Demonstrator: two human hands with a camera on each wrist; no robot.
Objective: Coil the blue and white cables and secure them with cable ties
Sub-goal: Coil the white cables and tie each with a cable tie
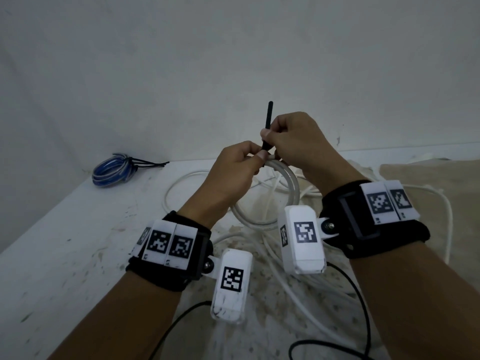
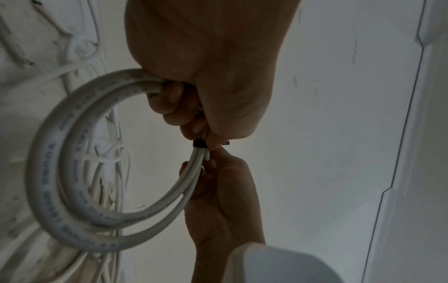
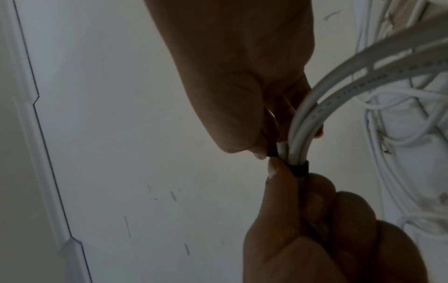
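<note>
A white cable coil (image 1: 262,219) hangs above the table between both hands. My left hand (image 1: 258,158) grips the top of the coil (image 2: 60,172), fingers curled round its strands. A black cable tie (image 1: 268,120) is looped round the strands; its band (image 3: 299,170) sits tight against them and its tail points up. My right hand (image 1: 270,135) pinches that tail just above the left thumb. The tie band (image 2: 199,143) shows between the two hands. A blue cable coil (image 1: 111,170) bound with black ties lies at the table's far left.
Loose white cables (image 1: 298,287) sprawl over the table (image 1: 65,255) under and right of my hands. A beige cloth (image 1: 428,183) lies at the right. A pale wall (image 1: 233,61) rises close behind. Black leads (image 1: 363,307) run from the wrist cameras.
</note>
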